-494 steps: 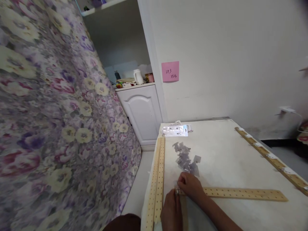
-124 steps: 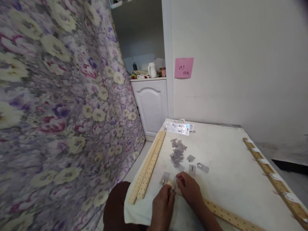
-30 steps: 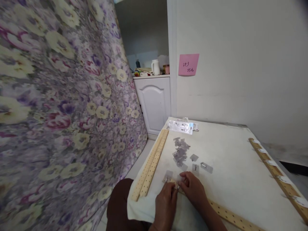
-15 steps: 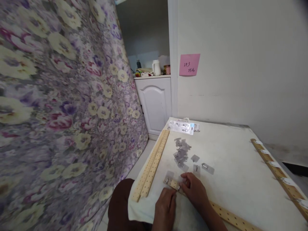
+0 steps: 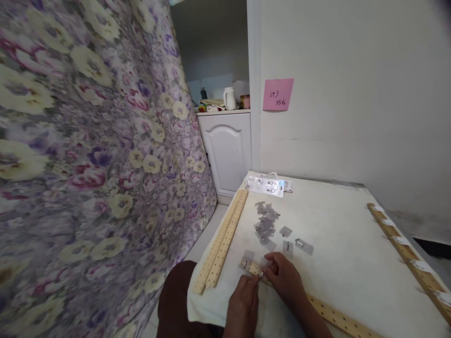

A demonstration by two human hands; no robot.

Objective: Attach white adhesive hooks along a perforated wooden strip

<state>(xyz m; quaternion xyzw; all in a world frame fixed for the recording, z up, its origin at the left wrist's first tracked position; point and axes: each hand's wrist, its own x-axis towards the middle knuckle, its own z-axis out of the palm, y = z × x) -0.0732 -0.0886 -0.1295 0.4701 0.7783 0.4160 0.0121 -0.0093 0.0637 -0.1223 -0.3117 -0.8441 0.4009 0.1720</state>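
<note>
A wooden strip with holes (image 5: 338, 319) lies slantwise under my hands at the table's near side. A clear square hook (image 5: 244, 263) sits at its left end. Beside it, a second hook (image 5: 261, 274) is between my hands at the strip. My left hand (image 5: 244, 298) has its fingers closed, the tips at this second hook's metal part. My right hand (image 5: 284, 279) pinches at the same hook's clear plate and covers part of the strip. Beyond my hands lie loose hooks: a single hook (image 5: 288, 246), another hook (image 5: 304, 246) and a small clear plate (image 5: 286, 231).
A pile of clear hooks (image 5: 266, 223) lies mid-left on the white-covered table (image 5: 338, 225). Two bare wooden strips (image 5: 225, 239) run along the left edge. A strip with white discs (image 5: 401, 239) lies at the right. Plastic packaging (image 5: 265, 186) rests at the back.
My left fingertips have moved slightly up and right onto the second hook. My right hand has stayed almost in place.
</note>
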